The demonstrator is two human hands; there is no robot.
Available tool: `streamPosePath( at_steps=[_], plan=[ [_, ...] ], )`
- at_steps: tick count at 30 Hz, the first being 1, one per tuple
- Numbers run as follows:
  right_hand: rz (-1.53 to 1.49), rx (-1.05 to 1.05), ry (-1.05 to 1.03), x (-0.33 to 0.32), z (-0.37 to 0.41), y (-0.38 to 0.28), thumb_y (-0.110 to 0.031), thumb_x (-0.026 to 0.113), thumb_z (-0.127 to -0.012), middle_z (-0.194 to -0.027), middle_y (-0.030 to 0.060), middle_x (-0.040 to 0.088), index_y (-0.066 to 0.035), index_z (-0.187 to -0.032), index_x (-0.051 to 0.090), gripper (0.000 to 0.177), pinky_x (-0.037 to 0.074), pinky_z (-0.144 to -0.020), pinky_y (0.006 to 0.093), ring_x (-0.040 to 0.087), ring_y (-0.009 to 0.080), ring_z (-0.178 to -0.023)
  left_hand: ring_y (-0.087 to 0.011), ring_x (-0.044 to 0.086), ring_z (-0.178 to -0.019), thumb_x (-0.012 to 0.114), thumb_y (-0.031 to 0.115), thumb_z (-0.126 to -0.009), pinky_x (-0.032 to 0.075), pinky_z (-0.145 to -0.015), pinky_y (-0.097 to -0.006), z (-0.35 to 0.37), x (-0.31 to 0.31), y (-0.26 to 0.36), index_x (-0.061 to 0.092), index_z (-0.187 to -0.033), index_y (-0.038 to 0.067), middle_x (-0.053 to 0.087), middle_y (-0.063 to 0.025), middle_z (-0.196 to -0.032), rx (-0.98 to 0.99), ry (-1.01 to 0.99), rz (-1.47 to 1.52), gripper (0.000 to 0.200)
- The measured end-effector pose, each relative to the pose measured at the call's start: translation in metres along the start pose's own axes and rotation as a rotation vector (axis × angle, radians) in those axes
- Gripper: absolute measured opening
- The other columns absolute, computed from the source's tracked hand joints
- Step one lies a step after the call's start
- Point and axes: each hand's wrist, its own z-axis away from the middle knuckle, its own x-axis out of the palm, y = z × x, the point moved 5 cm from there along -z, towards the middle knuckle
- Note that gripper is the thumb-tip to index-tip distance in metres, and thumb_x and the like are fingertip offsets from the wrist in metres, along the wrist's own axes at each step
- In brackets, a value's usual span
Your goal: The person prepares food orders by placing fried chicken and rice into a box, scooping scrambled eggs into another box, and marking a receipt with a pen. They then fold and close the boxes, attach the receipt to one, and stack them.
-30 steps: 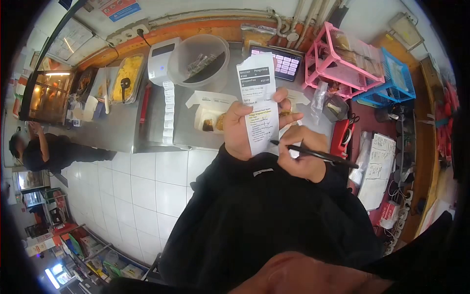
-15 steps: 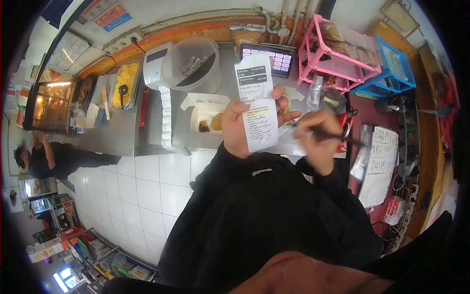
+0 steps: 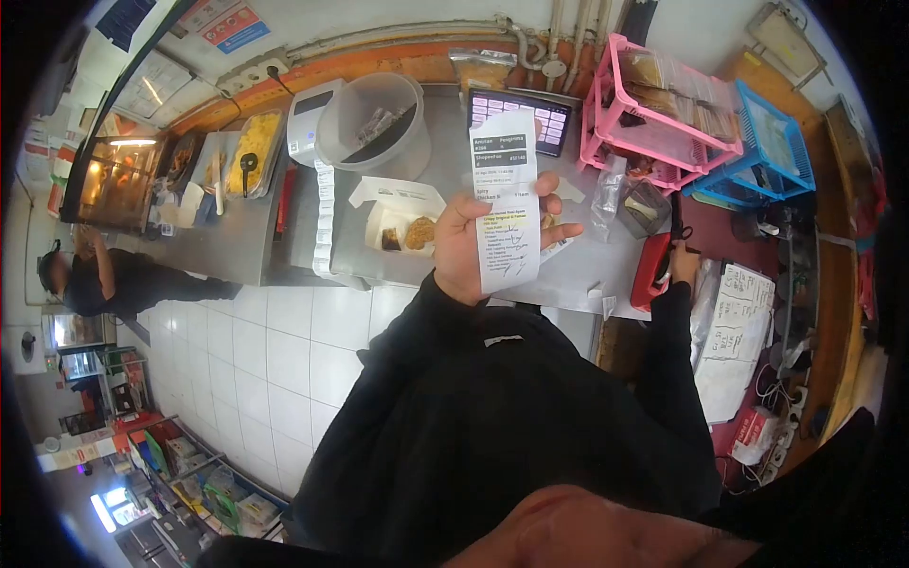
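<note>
My left hand (image 3: 459, 248) holds a long paper receipt (image 3: 509, 241) upright, thumb over its front and fingers round behind. Printed lines, pen marks and a yellow highlight show on the paper. Out at the right, my right hand (image 3: 683, 264) is closed at a dark object like a pen or scissor handle (image 3: 684, 239), beside a red case (image 3: 650, 270); what it grips is too small to make out. Left of the receipt, an open white box (image 3: 376, 194) holds a round breaded piece (image 3: 419, 232) and a darker piece (image 3: 390, 239).
A clear round tub (image 3: 417, 142) and a white printer (image 3: 308, 118) stand behind the box. Pink baskets (image 3: 653, 151), a blue basket (image 3: 757, 180) and a tablet (image 3: 554, 118) line the back. Handwritten sheets (image 3: 734, 331) lie right. Another person (image 3: 104, 284) stands far left.
My right hand has moved right and down from beside the receipt, where it had a dark pen, to the red case. My left hand keeps the receipt. The view has shifted slightly.
</note>
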Motion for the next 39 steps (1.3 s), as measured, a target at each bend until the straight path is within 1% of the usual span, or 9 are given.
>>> streamPosePath(
  at_steps=[4,10,13,16,19,25,31,34,39],
  plan=[
    [0.2,0.002,-0.067,0.004,-0.009,-0.009,-0.037,0.057,-0.082,-0.087,0.022,0.067,0.0,-0.098,0.064,0.04,0.048,-0.072,0.0496,0.063,0.042,-0.081,-0.0239,0.053,-0.1,0.05,0.027,-0.073,0.037,-0.101,-0.0518,-0.003,0.005,-0.008,0.023,-0.144,0.013,0.047,-0.0092,-0.105,0.011,0.011,-0.03,0.077],
    [-0.02,0.041,0.064,-0.027,0.006,-0.04,-0.039,0.05,-0.086,-0.082,0.0241,0.065,0.001,-0.099,0.063,0.044,0.048,-0.071,0.0522,0.063,0.0433,-0.08,-0.0236,0.052,-0.099,0.049,0.027,-0.072,0.038,-0.1,-0.0508,0.003,0.003,-0.009,0.021,-0.145,0.014,0.046,-0.0081,-0.104,0.042,0.037,-0.058,0.079],
    [0.422,0.035,-0.13,0.007,-0.018,0.015,-0.035,0.046,-0.088,-0.084,0.0262,0.064,0.001,-0.097,0.063,0.04,0.047,-0.073,0.0523,0.062,0.0458,-0.082,-0.0238,0.051,-0.1,0.049,0.027,-0.072,0.039,-0.099,-0.0503,0.002,0.002,-0.01,0.021,-0.145,0.013,0.045,-0.008,-0.104,0.044,0.036,-0.05,0.08],
    [0.301,0.022,-0.007,-0.003,-0.004,0.014,-0.03,0.045,-0.089,-0.087,0.0275,0.063,0.001,-0.097,0.062,0.036,0.046,-0.075,0.0513,0.06,0.0482,-0.083,-0.0241,0.052,-0.1,0.049,0.027,-0.072,0.039,-0.098,-0.0502,0.007,0.002,-0.003,0.021,-0.145,0.013,0.046,-0.0083,-0.105,0.054,0.02,-0.054,0.079],
    [-0.133,-0.261,0.269,-0.003,0.001,0.025,-0.028,0.044,-0.089,-0.094,0.0281,0.063,0.002,-0.096,0.061,0.036,0.045,-0.078,0.0508,0.059,0.0475,-0.089,-0.0242,0.052,-0.1,0.049,0.026,-0.072,0.039,-0.098,-0.0504,0.014,-0.001,0.007,0.021,-0.145,0.012,0.046,-0.0087,-0.105,0.046,0.012,-0.044,0.079],
    [-0.11,0.083,0.268,-0.036,0.016,-0.034,-0.041,0.043,-0.093,-0.099,0.0251,0.063,0.002,-0.095,0.062,0.047,0.044,-0.078,0.05,0.059,0.0418,-0.095,-0.0236,0.052,-0.098,0.048,0.026,-0.072,0.04,-0.097,-0.0502,0.024,-0.005,0.031,0.021,-0.145,0.011,0.046,-0.0087,-0.103,0.019,0.034,-0.065,0.079],
    [0.113,0.117,0.121,-0.009,0.015,-0.022,-0.053,0.047,-0.09,-0.093,0.0249,0.065,-0.002,-0.097,0.065,0.055,0.047,-0.079,0.0494,0.061,0.0426,-0.092,-0.0224,0.05,-0.097,0.047,0.026,-0.071,0.04,-0.097,-0.0493,0.03,-0.01,0.051,0.021,-0.145,0.012,0.046,-0.0085,-0.103,-0.004,0.027,-0.087,0.079],
    [0.111,0.16,0.218,-0.024,0.023,-0.033,-0.053,0.05,-0.088,-0.094,0.0241,0.065,-0.006,-0.097,0.067,0.051,0.047,-0.079,0.0489,0.061,0.0418,-0.093,-0.0222,0.05,-0.097,0.047,0.026,-0.071,0.04,-0.097,-0.0494,0.031,-0.012,0.056,0.02,-0.145,0.012,0.045,-0.0085,-0.103,-0.009,0.03,-0.097,0.08],
    [0.124,0.093,0.168,-0.012,0.015,-0.015,-0.05,0.051,-0.087,-0.089,0.0258,0.065,0.001,-0.093,0.067,0.054,0.047,-0.074,0.0509,0.063,0.0419,-0.084,-0.022,0.05,-0.096,0.047,0.026,-0.071,0.04,-0.097,-0.05,0.035,-0.017,0.057,0.019,-0.146,0.011,0.045,-0.0081,-0.102,-0.01,0.058,-0.087,0.081]
  ],
)
